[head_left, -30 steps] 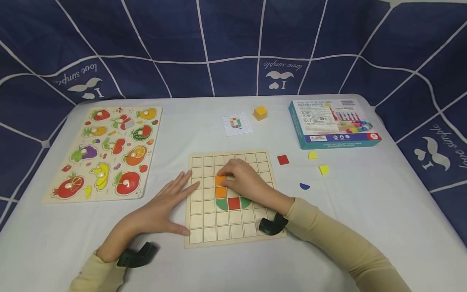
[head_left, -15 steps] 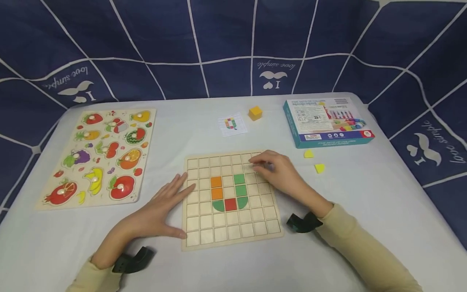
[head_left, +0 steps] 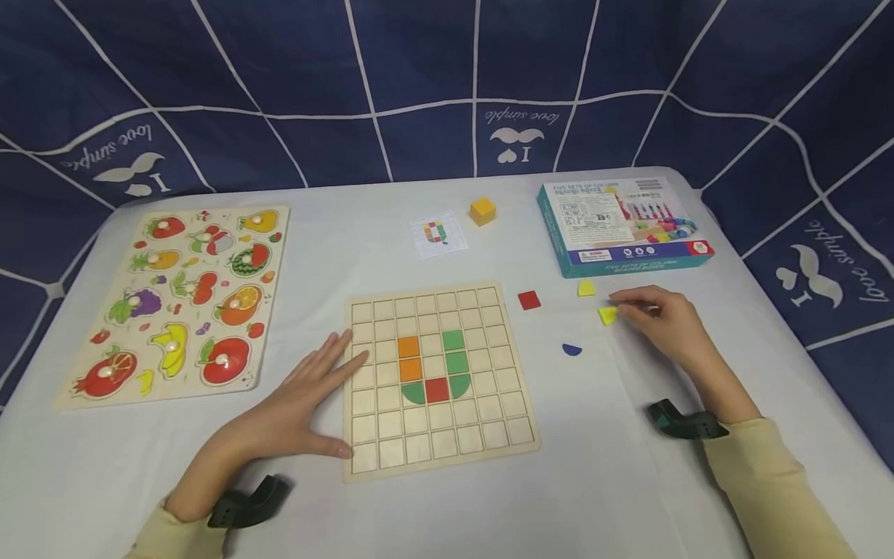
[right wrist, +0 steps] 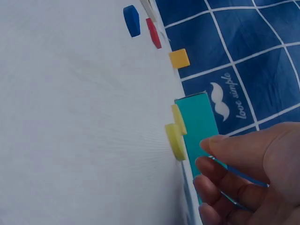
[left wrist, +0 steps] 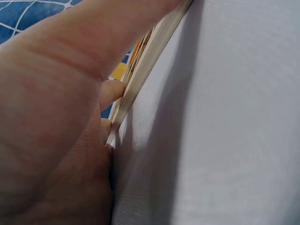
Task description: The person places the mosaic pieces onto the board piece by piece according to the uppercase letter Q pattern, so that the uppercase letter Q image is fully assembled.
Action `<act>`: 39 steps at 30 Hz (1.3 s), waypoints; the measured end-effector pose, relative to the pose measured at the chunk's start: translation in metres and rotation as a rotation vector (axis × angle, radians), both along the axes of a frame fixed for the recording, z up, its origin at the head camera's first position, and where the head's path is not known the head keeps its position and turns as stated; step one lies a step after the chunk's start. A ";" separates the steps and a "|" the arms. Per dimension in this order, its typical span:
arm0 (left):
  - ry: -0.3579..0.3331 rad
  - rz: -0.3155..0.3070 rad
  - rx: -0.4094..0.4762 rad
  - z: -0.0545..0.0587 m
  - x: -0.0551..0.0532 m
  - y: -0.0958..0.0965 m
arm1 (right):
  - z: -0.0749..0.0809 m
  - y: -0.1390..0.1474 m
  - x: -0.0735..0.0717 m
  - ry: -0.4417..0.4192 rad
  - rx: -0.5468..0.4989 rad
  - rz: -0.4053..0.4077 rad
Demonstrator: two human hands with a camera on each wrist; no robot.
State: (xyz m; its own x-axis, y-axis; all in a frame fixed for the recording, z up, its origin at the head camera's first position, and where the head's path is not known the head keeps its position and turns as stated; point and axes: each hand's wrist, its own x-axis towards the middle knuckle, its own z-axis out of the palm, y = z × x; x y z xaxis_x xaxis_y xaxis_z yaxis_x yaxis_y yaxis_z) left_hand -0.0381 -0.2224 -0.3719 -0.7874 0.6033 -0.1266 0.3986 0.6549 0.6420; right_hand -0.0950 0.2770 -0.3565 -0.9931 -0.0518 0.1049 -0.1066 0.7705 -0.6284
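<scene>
A wooden grid board [head_left: 482, 442] lies on the white table; orange squares [head_left: 408, 358], green squares [head_left: 455, 351], a red square [head_left: 436, 390] and two green quarter-round pieces [head_left: 413, 393] form a U on it. My left hand [head_left: 286, 415] rests spread at the board's left edge, thumb and fingertips touching it. To the right, my right hand [head_left: 663, 322] reaches over the table with bent, parted fingers. Its fingertips are right beside a yellow quarter-round piece [head_left: 608, 315]; in the right wrist view they are apart from that piece [right wrist: 175, 142] and hold nothing.
Another yellow piece [head_left: 586, 289], a loose red square [head_left: 529, 300] and a blue half-round piece [head_left: 572, 349] lie right of the board. Farther back are a pattern card [head_left: 436, 234], a yellow cube [head_left: 483, 211] and a teal box [head_left: 628, 225]. A fruit puzzle [head_left: 185, 291] lies left.
My right hand has moved off the board, past the red square and blue piece, to the yellow pieces. Green squares it had covered now show. My left hand stays at the board's edge.
</scene>
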 end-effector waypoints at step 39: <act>-0.001 0.006 -0.016 -0.001 0.000 0.000 | -0.002 -0.026 0.004 0.147 0.033 0.003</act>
State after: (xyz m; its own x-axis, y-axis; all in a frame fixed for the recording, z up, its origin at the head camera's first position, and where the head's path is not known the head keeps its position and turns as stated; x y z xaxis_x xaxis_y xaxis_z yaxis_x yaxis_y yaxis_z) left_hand -0.0384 -0.2227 -0.3728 -0.7906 0.5968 -0.1372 0.3942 0.6675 0.6317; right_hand -0.0911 0.2512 -0.3583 -0.9670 -0.0610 0.2474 -0.1982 0.7902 -0.5800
